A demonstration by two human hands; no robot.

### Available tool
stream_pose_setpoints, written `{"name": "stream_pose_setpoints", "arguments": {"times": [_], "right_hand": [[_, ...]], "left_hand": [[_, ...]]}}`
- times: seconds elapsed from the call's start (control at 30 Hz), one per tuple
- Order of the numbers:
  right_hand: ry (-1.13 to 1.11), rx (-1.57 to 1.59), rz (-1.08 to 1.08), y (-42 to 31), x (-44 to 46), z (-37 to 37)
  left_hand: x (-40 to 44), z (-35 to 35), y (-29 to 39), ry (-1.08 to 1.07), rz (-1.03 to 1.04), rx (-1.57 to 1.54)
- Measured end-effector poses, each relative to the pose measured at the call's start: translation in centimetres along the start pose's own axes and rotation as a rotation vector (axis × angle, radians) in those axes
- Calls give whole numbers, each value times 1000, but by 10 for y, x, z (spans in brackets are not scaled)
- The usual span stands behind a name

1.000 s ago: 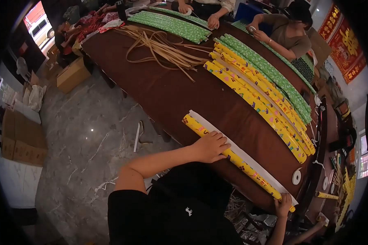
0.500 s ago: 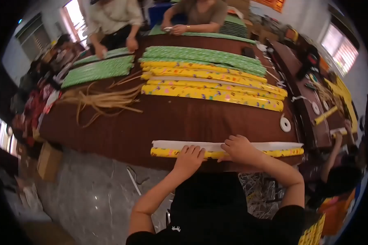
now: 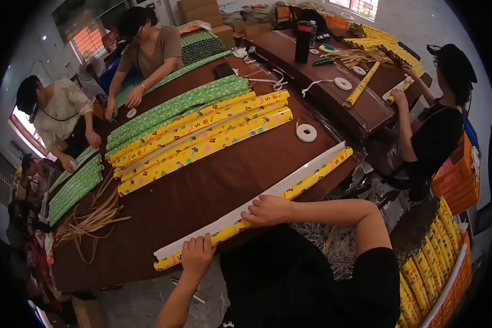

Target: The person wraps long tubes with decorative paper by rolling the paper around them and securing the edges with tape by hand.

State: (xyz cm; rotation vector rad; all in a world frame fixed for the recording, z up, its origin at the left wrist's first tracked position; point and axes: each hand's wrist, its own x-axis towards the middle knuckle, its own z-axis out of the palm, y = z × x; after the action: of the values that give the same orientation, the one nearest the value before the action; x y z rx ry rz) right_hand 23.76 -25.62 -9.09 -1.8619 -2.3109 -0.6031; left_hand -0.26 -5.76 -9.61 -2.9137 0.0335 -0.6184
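A roll of yellow patterned wrapping paper [image 3: 311, 183] lies along the near edge of the brown table, a strip of its white inner side turned up on the far side. My left hand [image 3: 198, 252] is closed over the roll near its left end, fingers on top. Around the middle of the roll, my right hand [image 3: 268, 210] is curled on the paper, its thumb side hidden. Beyond my hands, flat yellow patterned paper sheets [image 3: 202, 145] lie in a stack beside green patterned paper [image 3: 175, 112].
A white tape roll [image 3: 306, 132] lies right of the stack. Tan strips [image 3: 95, 224] sit at the left. Two people work across the table; another person [image 3: 440, 120] handles a yellow roll at right. An orange crate [image 3: 456, 279] of yellow rolls stands on the floor.
The camera view has turned right and tilted, showing more of the right-hand table and the crate. Both my hands stay on the roll, at about the same places along it.
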Motion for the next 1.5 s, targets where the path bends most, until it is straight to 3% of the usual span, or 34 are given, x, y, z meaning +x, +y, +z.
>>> {"name": "stream_pose_setpoints", "arguments": {"times": [0.13, 0.27, 0.33, 0.5, 0.53, 0.63, 0.77, 0.83, 0.9, 0.93, 0.97, 1.03, 1.07, 1.13, 1.2, 1.3, 1.37, 1.5], "right_hand": [[55, -53, -40, 9, 0, 3], [65, -11, -20, 15, 0, 10], [96, 41, -28, 15, 0, 11], [79, 76, 4, 13, -1, 11], [-9, 83, 46, 10, 4, 3], [80, 105, -56, 8, 28, -22], [138, 549, 156, -16, 119, 6], [-72, 813, 134, -29, 177, 31], [-148, 847, 69, -49, 224, 57], [-402, 787, 30, -56, 245, 53], [-485, 772, -8, -64, 257, 49], [-450, 747, -146, -68, 269, 67], [-443, 738, -132, -63, 265, 73], [54, 523, -67, -56, 232, 58], [31, 418, -63, -32, 181, 21], [-552, 387, 133, 4, 88, -19], [-650, 371, 238, 20, 30, -20], [-471, 292, 268, 46, -28, -27]], "left_hand": [[15, -2, 9, 105, -110, -6], [13, 5, 11, 47, -196, -54], [13, 3, 10, 71, -197, -236], [12, 0, 6, 33, -158, -234], [12, 2, 6, 36, -141, -255], [9, 3, 6, 60, -113, -249], [9, 4, 8, 67, -114, -230], [5, 7, 11, 25, -143, -246], [-3, 22, 7, 49, -126, -223], [-6, 24, 8, 20, -138, -223], [-6, 22, 7, -13, -163, -216], [1, 8, 10, -47, -155, -267], [3, 3, 11, -95, -201, -306], [4, 1, 6, -64, -150, -307], [4, 3, 2, -37, -98, -293], [5, 7, -3, -159, -126, -379], [8, 4, 0, -129, -81, -286], [11, 2, -2, -60, 31, -202]]}}
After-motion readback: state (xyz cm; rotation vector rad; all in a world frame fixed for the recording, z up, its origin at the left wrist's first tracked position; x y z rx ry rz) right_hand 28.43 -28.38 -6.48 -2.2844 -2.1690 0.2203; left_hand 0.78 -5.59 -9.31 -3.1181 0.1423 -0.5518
